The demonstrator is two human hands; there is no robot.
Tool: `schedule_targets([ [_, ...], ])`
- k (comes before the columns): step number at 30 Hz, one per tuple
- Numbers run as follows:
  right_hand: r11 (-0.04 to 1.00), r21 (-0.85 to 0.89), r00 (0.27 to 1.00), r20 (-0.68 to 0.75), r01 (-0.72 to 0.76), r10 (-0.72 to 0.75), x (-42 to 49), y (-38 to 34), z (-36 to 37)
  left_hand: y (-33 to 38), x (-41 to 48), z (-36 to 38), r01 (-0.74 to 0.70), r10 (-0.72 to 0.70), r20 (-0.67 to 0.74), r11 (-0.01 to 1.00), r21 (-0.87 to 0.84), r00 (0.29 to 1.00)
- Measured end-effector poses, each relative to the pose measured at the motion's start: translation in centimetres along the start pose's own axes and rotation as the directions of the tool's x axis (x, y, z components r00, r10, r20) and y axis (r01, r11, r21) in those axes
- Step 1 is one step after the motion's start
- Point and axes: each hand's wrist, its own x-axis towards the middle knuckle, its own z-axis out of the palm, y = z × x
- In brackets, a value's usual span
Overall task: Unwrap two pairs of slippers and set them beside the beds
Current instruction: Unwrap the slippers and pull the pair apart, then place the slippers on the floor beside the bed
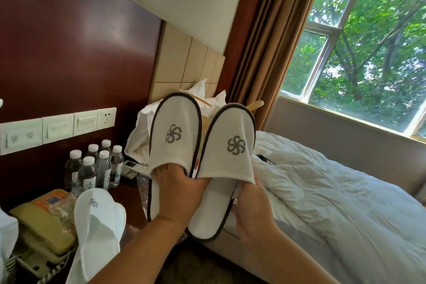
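Observation:
Two white slippers with dark trim and a grey pinwheel logo are held up side by side in front of me. My left hand point(177, 193) has its fingers tucked inside the left slipper point(174, 131). My right hand point(253, 212) grips the right slipper point(230, 150) at its sole edge. A second white pair point(96, 219), without dark trim, lies stacked on the bedside table at lower left, partly on the phone. Clear plastic wrapping point(143, 191) lies crumpled on the table behind the held slippers.
A bed with a rumpled white duvet point(322, 187) fills the right. The bedside table holds several water bottles point(94, 168), a beige telephone point(39, 235) and a remote. Pillows point(140, 136) lean on the headboard. A wall switch panel point(57, 127) is at left, a window point(359, 53) at right.

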Motion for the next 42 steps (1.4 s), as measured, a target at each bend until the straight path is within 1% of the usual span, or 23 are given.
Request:
schedule_targets([
  [2,0.999,-0.052,1.0,-0.03,0.004,-0.005,0.2,0.4,0.1,-0.2,0.2,0.2,0.025,-0.025,0.025,1.0,-0.005,0.999],
  [3,0.998,-0.069,0.999,-0.044,0.01,-0.013,0.2,0.4,0.1,-0.3,0.2,0.4,0.022,-0.021,0.043,1.0,-0.014,0.999],
  [5,0.996,-0.084,0.998,-0.056,0.033,-0.037,0.3,0.3,-0.4,-0.6,0.0,1.0,-0.025,0.024,0.058,0.999,0.021,0.998],
  [7,0.991,-0.119,0.996,-0.055,0.059,-0.066,0.1,0.1,-1.4,-0.8,-0.2,1.8,-0.022,0.018,0.08,0.998,0.056,0.997],
  [10,0.967,-0.244,0.989,-0.103,0.077,-0.105,-0.8,-0.5,-3.8,-0.7,-0.8,3.6,0.003,-0.014,0.139,0.997,0.077,0.99],
  [12,0.942,-0.324,0.97,-0.184,0.09,-0.156,-1.4,-1.2,-6.3,-0.3,-1.4,5.1,-0.008,-0.011,0.196,0.995,0.095,0.981],
  [14,0.919,-0.374,0.945,-0.239,0.124,-0.225,-1.5,-1.8,-8.9,0.4,-2.4,6.9,0.013,-0.039,0.26,0.995,0.103,0.965],
  [16,0.897,-0.416,0.921,-0.271,0.149,-0.278,-1.6,-1.8,-11.3,1.5,-3.7,9.1,0.002,-0.039,0.278,0.991,0.133,0.96],
  [18,0.856,-0.505,0.905,-0.302,0.114,-0.298,-1.6,-1.4,-13.6,2.7,-5.1,11.4,-0.05,-0.005,0.278,0.98,0.192,0.96],
  [20,0.845,-0.533,0.909,-0.332,0.04,-0.252,-1.5,-1.3,-16.4,3.7,-6.0,13.7,-0.097,0.027,0.284,0.967,0.235,0.958],
  [21,0.859,-0.512,0.916,-0.343,0.003,-0.207,-1.2,-1.3,-18.2,4.2,-6.2,14.8,-0.123,0.042,0.304,0.96,0.253,0.952],
  [23,0.887,-0.453,0.935,-0.345,-0.09,-0.082,-0.6,-1.1,-22.0,4.9,-6.9,17.2,-0.146,0.041,0.358,0.951,0.272,0.933],
  [25,0.889,-0.419,0.953,-0.296,-0.186,0.06,-0.4,-0.7,-25.1,5.3,-7.7,19.7,-0.156,0.021,0.415,0.943,0.295,0.909],
  [28,0.82,-0.51,0.965,-0.169,-0.259,0.2,-0.4,-0.3,-29.0,5.6,-8.5,23.9,-0.188,-0.038,0.521,0.908,0.374,0.852],
  [30,0.704,-0.638,0.941,-0.113,-0.314,0.318,-0.6,-1.2,-32.1,5.9,-8.7,26.4,-0.256,-0.068,0.616,0.869,0.423,0.785],
  [31,0.63,-0.71,0.928,-0.091,-0.315,0.361,-0.7,-1.9,-33.8,6.0,-8.8,27.6,-0.29,-0.087,0.659,0.85,0.44,0.747],
  [32,0.576,-0.763,0.925,-0.076,-0.293,0.371,-0.7,-2.5,-35.6,6.0,-9.1,28.7,-0.324,-0.106,0.695,0.827,0.458,0.711],
  [33,0.551,-0.794,0.938,-0.066,-0.255,0.34,-0.8,-3.1,-37.3,6.1,-9.4,29.8,-0.365,-0.123,0.722,0.798,0.48,0.68],
  [34,0.543,-0.815,0.963,-0.061,-0.199,0.261,-0.8,-3.6,-38.8,6.1,-9.7,30.8,-0.407,-0.143,0.744,0.762,0.503,0.653],
  [36,0.538,-0.84,0.997,-0.071,-0.071,0.02,-0.6,-4.2,-41.6,6.2,-10.7,32.5,-0.466,-0.194,0.776,0.705,0.536,0.6],
  [38,0.521,-0.848,0.983,0.001,0.098,-0.183,-0.7,-4.4,-43.3,6.1,-12.0,34.1,-0.492,-0.263,0.805,0.677,0.547,0.533],
  [40,0.509,-0.825,0.956,0.121,0.246,-0.266,-0.9,-4.1,-44.4,5.3,-13.3,35.6,-0.524,-0.327,0.827,0.652,0.548,0.458],
  [42,0.479,-0.808,0.933,0.237,0.344,-0.271,-0.9,-3.1,-45.3,4.3,-14.8,36.9,-0.568,-0.341,0.862,0.65,0.504,0.374],
])
